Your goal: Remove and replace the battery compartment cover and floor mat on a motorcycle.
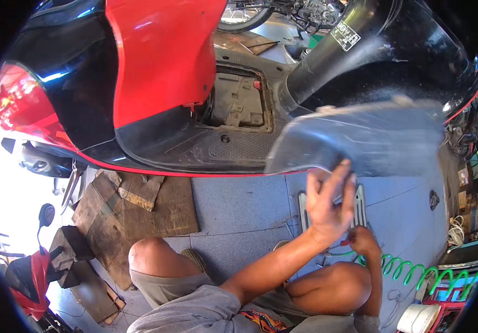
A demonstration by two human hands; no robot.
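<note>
My left hand (330, 205) grips the lower edge of a dark grey plastic panel (383, 139), raised and blurred by motion. The panel hangs in front of the black front shield of a red and black scooter (164, 66). In the scooter's black footboard (239, 149) a rectangular compartment (240, 102) lies open, its rim dusty and a small red part inside. Lower down, near my knee, my right hand (362, 241) is closed around an air blow gun (346, 242), mostly hidden by the fingers. A green coiled hose (400, 268) runs from there toward the right.
Brown cardboard (158, 208) lies on the blue tiled floor (239, 202). A grey slotted metal stand (360, 202) is beneath the panel. At lower left is another red vehicle (33, 280) with a mirror. A white bucket (418, 318) and cluttered shelves (472, 194) line the right.
</note>
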